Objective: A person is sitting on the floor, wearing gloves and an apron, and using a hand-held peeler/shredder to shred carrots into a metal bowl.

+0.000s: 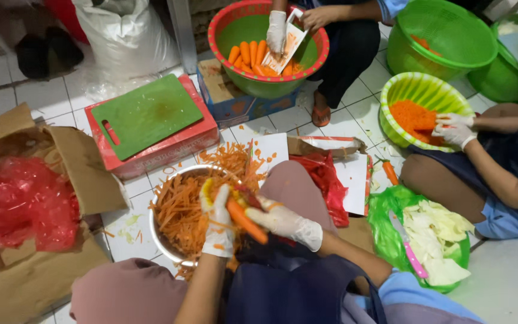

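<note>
My left hand (217,225), in a white glove, grips the lower end of a peeled carrot (248,223). My right hand (287,223), also gloved, holds the carrot's upper part, with a small red-handled tool (250,195) at its fingers; whether it is a peeler is hard to tell. Both hands hover over a metal bowl (158,241) heaped with orange carrot strips (181,210), which spill over the far rim onto the floor tiles. My knees frame the bowl.
A green cutting board (145,114) lies on a red box. A cardboard box with red plastic (19,204) stands left. A person opposite grates carrots in a red-rimmed green bowl (268,84). Another person's gloved hands (457,129) rest in a basket of grated carrot (415,117). Cabbage and a pink knife (412,252) lie right.
</note>
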